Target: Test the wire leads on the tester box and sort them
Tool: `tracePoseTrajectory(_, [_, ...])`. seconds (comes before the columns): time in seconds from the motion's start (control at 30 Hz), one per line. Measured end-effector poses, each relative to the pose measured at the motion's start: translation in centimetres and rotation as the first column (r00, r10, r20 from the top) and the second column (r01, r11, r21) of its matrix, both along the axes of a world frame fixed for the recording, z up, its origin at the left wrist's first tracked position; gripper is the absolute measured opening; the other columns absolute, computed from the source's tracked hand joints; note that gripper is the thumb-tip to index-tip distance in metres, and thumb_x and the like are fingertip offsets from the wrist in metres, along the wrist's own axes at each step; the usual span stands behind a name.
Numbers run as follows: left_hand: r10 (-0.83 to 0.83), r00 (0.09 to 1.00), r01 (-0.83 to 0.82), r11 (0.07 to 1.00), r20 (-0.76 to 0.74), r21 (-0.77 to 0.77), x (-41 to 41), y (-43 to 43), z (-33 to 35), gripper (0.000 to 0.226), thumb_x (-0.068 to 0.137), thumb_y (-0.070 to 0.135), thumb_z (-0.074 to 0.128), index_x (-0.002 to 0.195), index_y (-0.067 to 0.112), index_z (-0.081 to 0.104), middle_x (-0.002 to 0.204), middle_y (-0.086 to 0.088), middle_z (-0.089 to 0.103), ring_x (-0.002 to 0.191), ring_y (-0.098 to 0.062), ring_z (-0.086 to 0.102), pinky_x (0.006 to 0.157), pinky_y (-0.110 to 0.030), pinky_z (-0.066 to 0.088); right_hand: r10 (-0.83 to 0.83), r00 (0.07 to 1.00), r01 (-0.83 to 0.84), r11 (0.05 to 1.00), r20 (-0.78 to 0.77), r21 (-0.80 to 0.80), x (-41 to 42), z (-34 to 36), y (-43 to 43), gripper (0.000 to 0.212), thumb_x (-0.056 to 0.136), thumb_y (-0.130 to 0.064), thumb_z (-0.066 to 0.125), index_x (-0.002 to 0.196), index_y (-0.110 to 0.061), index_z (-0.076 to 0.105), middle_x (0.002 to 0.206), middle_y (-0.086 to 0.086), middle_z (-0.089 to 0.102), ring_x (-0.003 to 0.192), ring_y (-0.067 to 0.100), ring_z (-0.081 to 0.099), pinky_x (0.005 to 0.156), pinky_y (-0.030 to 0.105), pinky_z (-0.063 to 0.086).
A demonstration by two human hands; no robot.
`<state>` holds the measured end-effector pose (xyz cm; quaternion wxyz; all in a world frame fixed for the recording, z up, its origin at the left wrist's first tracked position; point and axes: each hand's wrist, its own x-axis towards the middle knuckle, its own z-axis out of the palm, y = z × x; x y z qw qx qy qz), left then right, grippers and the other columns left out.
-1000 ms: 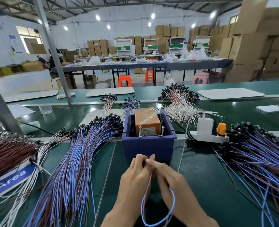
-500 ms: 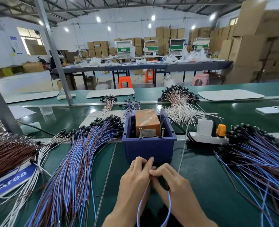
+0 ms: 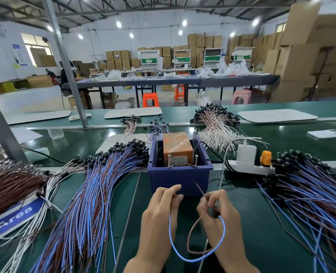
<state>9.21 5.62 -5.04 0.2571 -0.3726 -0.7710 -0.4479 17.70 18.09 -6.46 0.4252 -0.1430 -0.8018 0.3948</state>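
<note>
The lead [image 3: 191,260] hangs as a slack loop between both hands, low over the worktop [image 3: 261,229] and just in front of the bin [image 3: 180,182]. Its blue strand runs from one hand down and round to the other. Its brown strand rises through the right hand [image 3: 220,213], and the brown end [image 3: 198,187] pokes up and away, slanting towards the bin.

The left hand [image 3: 162,209] has its fingers curled on the blue strand near its top. The right hand pinches the brown strand between thumb and fingertips, with the blue one also passing through it.

The tester [image 3: 178,147] sits inside the bin, straight ahead of the hands and higher. Its two pins stand upright at the near edge — the left pin [image 3: 169,160] beyond the left hand, the right pin [image 3: 196,160] beyond the right. The brown end is nearer the right pin, so each hand likely needs only a short lift forward.

The blue end is hidden behind the left fingers. The lead's black head does not show, and the tester's label is too small to read. Which of the left pile [image 3: 80,203] and right pile [image 3: 310,198] holds tested leads — I cannot tell.
</note>
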Motion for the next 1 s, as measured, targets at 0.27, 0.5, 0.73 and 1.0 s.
tracePoseTrajectory(0.27, [-0.007, 0.992, -0.004, 0.996, 0.128, 0.084, -0.1, 0.0, 0.0, 0.033, 0.103, 0.032, 0.043, 0.121, 0.021, 0.068, 0.096, 0.019, 0.054, 0.081, -0.006, 0.059, 0.068, -0.023, 0.045, -0.112, 0.981, 0.084, 0.982, -0.156, -0.171, -0.1, 0.7, -0.1, 0.027, 0.09, -0.021, 0.041, 0.094, -0.047, 0.044, 0.09, -0.015, 0.064, 0.047, 0.009, 0.049, 0.047, 0.016, 0.038])
tracePoseTrajectory(0.5, [-0.048, 0.979, -0.002, 0.969, 0.196, 0.247, -0.3, 0.0, 0.5, 0.036, 0.102, 0.036, 0.04, 0.133, 0.032, 0.058, 0.101, 0.022, 0.061, 0.102, -0.004, 0.064, 0.083, -0.01, 0.045, -0.204, 0.965, 0.175, 0.969, -0.164, -0.175, -1.5, 1.5, -0.2, 0.028, 0.108, -0.034, 0.03, 0.104, -0.056, 0.046, 0.096, -0.02, 0.062, 0.081, 0.001, 0.06, 0.066, 0.005, 0.04])
tracePoseTrajectory(0.73, [0.013, 0.988, -0.066, 0.936, 0.152, 0.346, -2.8, 0.8, 1.7, 0.035, 0.098, 0.04, 0.05, 0.131, 0.032, 0.059, 0.109, 0.028, 0.07, 0.108, 0.002, 0.06, 0.094, -0.013, 0.041, -0.266, 0.933, 0.268, 0.963, -0.243, -0.024, -3.2, 2.0, 0.1, 0.037, 0.107, -0.014, 0.035, 0.139, -0.006, 0.052, 0.1, -0.005, 0.04, 0.097, -0.013, 0.048, 0.079, -0.005, 0.033])
tracePoseTrajectory(1.0, [0.024, 0.99, -0.075, 0.922, 0.139, 0.379, -4.7, 1.3, 0.9, 0.019, 0.096, 0.041, 0.054, 0.112, 0.049, 0.061, 0.106, 0.025, 0.07, 0.098, -0.013, 0.069, 0.086, -0.028, 0.053, -0.26, 0.915, 0.233, 0.965, -0.31, -0.121, -4.4, 1.7, 0.9, 0.015, 0.108, -0.026, 0.036, 0.113, -0.029, 0.05, 0.099, -0.013, 0.048, 0.096, -0.011, 0.053, 0.078, -0.002, 0.036])
